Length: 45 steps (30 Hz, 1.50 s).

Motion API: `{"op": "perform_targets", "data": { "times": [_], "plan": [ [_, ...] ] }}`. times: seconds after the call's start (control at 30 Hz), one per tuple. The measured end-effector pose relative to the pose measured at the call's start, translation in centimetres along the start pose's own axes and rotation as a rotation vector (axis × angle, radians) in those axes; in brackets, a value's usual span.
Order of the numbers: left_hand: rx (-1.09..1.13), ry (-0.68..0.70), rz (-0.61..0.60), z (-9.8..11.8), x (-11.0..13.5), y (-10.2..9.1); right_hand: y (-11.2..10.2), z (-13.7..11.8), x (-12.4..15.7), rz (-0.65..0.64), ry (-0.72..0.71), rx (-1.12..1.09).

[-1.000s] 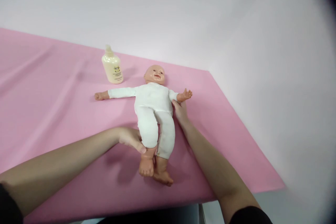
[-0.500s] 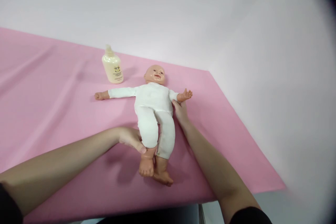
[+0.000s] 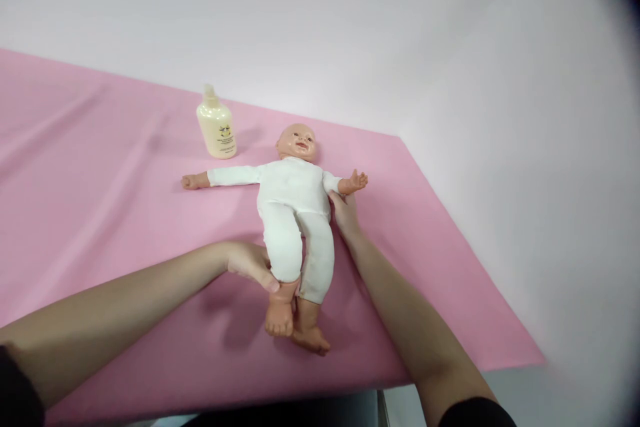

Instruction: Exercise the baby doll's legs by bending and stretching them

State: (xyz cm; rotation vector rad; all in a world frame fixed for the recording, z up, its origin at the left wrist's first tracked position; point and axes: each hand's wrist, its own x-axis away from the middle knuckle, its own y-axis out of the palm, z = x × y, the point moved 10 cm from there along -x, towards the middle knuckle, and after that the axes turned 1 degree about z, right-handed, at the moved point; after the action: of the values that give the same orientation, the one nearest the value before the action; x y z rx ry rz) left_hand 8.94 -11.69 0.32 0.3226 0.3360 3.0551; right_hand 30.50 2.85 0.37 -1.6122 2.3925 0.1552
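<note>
A baby doll (image 3: 295, 187) with a white cloth body lies face up, its head toward the wall and its bare feet toward me. My left hand (image 3: 253, 265) grips the doll's lower leg on the left, thumb at the ankle; the other fingers are hidden behind the leg. On the other side, my right hand (image 3: 345, 210) holds the doll's arm near the sleeve end, with the thumb against the white cloth and the remaining fingers mostly out of sight behind it.
A cream-coloured pump bottle (image 3: 219, 130) stands beyond the doll's outstretched left-side arm. Pink cloth (image 3: 125, 213) with a few creases covers the table. A pale wall (image 3: 320, 27) rises behind the table and to its right.
</note>
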Motion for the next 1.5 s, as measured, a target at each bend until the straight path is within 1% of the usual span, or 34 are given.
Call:
{"op": "perform_targets", "data": {
  "times": [0.23, 0.37, 0.57, 0.77, 0.93, 1.1, 1.2, 1.4, 1.5],
  "plan": [
    [0.002, 0.026, -0.045, 0.21, -0.13, 0.33, -0.16, 0.04, -0.12, 0.016, 0.006, 0.005],
    [0.045, 0.004, -0.030, -0.11, -0.06, 0.15, 0.03, 0.23, -0.10, 0.010, 0.031, -0.030],
    [0.044, 0.004, -0.016, -0.09, 0.03, 0.15, 0.32, 0.15, -0.03, -0.030, 0.018, 0.011],
    [0.020, 0.006, -0.034, -0.13, 0.00, 0.24, 0.01, 0.00, 0.11, 0.005, 0.024, -0.009],
    [0.012, -0.015, -0.033, -0.45, 0.02, 0.13, 0.25, -0.02, 0.11, -0.010, 0.022, -0.007],
    [0.006, -0.023, -0.017, -0.12, 0.09, 0.18, 0.09, 0.26, 0.02, -0.002, 0.027, -0.034],
    [-0.015, -0.016, -0.017, -0.08, -0.01, 0.12, 0.19, 0.25, -0.03, -0.022, 0.011, -0.024],
    [-0.034, -0.018, -0.036, -0.59, -0.17, -0.04, -0.08, 0.36, -0.10, 0.005, 0.013, -0.012],
    [-0.061, -0.028, -0.032, -0.74, -0.12, -0.14, 0.11, 0.37, -0.16, -0.014, 0.010, -0.005]
  ]
}}
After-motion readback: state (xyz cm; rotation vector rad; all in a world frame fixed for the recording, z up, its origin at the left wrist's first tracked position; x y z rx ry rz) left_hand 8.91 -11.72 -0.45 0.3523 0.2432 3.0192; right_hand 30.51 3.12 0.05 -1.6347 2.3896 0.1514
